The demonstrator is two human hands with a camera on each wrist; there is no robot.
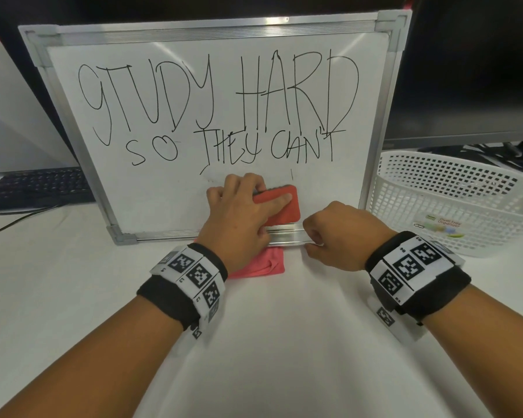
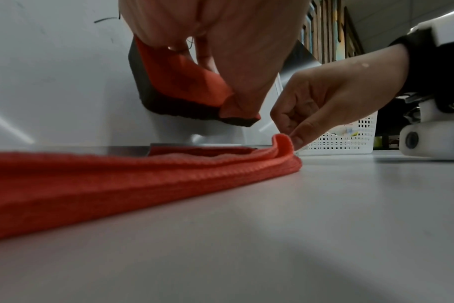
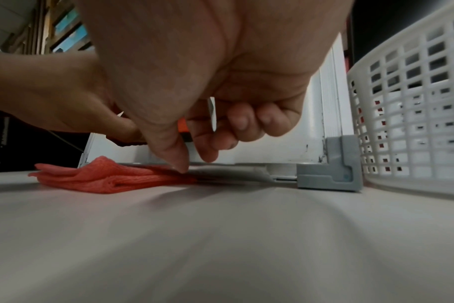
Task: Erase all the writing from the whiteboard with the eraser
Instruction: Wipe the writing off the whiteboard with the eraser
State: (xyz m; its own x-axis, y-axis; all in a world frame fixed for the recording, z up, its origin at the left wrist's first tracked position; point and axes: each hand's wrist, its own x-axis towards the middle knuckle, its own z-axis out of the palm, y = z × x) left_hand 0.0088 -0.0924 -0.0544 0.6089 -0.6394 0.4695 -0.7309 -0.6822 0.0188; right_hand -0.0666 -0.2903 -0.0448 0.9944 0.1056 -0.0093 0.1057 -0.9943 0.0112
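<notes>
One eraser (image 1: 280, 206), red top w/ dark felt underside, sits flat against the lower middle of the whiteboard (image 1: 175, 188), just above its bottom rail. Left hand (image 1: 239, 215) grips it, fingers curled over the top edge. Two full lines of black writing (image 1: 218, 95) above. Right hand (image 1: 338, 233), fingers curled, pinches the bottom rail. One red cloth (image 1: 261, 263), one white basket (image 1: 453, 206).

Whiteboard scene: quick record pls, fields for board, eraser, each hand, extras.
whiteboard: propped upright on table, writing reads STUDY HARD SO THEY CAN'T
lower board: mostly wiped, faint marks left
eraser: red, black pad against lower board
left hand: grips eraser
right hand: fingers curled at board's bottom frame; whether it holds anything can't be told
cloth: red, folded, at board's base
basket: white, right of board
</notes>
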